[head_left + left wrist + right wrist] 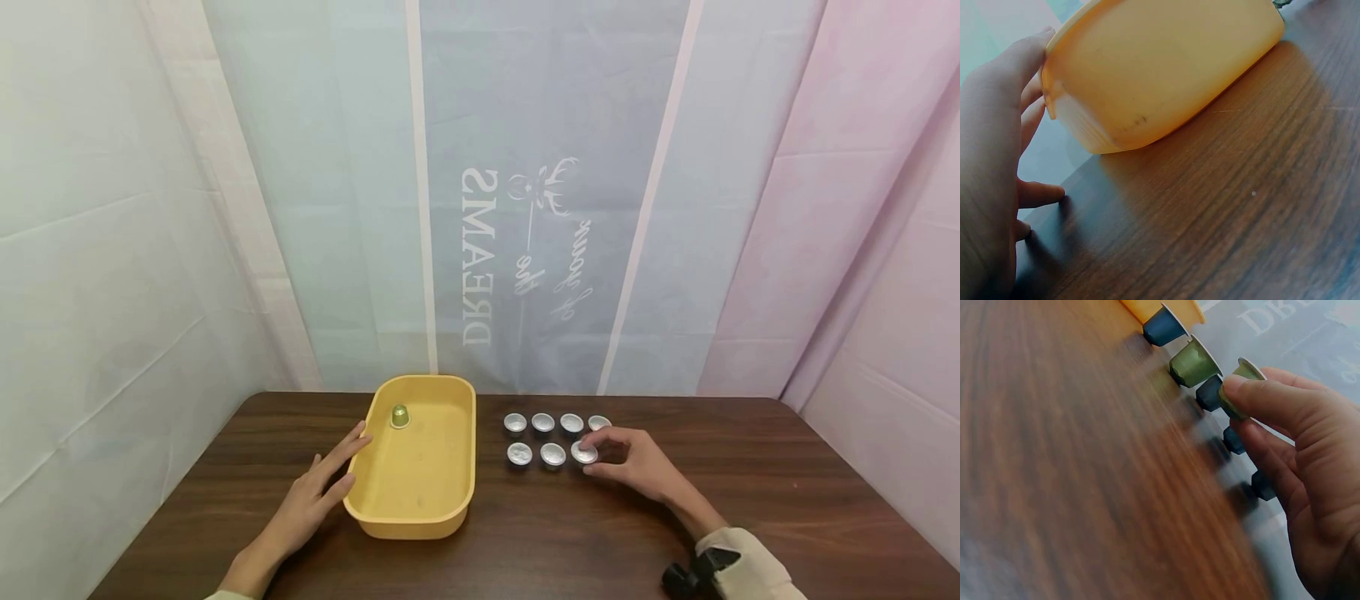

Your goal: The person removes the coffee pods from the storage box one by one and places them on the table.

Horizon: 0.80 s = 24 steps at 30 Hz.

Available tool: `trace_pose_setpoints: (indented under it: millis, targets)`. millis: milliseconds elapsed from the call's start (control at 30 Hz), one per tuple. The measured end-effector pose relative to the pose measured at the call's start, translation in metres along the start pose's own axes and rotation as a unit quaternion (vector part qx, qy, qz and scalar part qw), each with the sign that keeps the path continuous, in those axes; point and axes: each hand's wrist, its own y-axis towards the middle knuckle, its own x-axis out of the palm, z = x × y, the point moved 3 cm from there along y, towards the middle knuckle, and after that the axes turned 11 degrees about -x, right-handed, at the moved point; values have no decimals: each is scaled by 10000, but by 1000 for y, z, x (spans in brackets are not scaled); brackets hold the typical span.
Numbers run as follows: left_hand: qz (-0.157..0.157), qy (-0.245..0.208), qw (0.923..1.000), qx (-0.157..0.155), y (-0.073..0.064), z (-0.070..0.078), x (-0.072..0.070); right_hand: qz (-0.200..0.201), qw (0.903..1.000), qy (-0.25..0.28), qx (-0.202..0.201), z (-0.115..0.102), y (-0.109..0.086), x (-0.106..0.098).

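Observation:
My right hand (637, 464) pinches a green coffee capsule (1249, 370) between thumb and fingers, its silver foil lid facing up. It is the rightmost capsule of the near row. Beside it stand another green capsule (1196, 364) and a dark blue capsule (1164, 329), both lid up. Behind runs a second row of capsules (543, 422); those seen there in the right wrist view have dark bodies. My left hand (306, 504) touches the left rim of a yellow plastic tub (408, 523) with extended fingers. Inside the tub, a green capsule (400, 414) sits lid down near the far left corner.
The dark wooden table (525, 542) ends at a hanging printed cloth (540, 358) behind, with pale cloth on both sides. A black device (697, 575) is strapped at the right wrist. The tub stands left of the capsule rows.

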Motion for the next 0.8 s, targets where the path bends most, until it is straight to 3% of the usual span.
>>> trace_pose_setpoints:
  millis: [333,800]
  targets:
    - [-17,-26,10000,-31,-1,-1,0,-142,9995,-169,237,26,-10,1]
    - [-19,18,10000,59,0,-2,2,-171,9995,-278,14,23,-10,4]
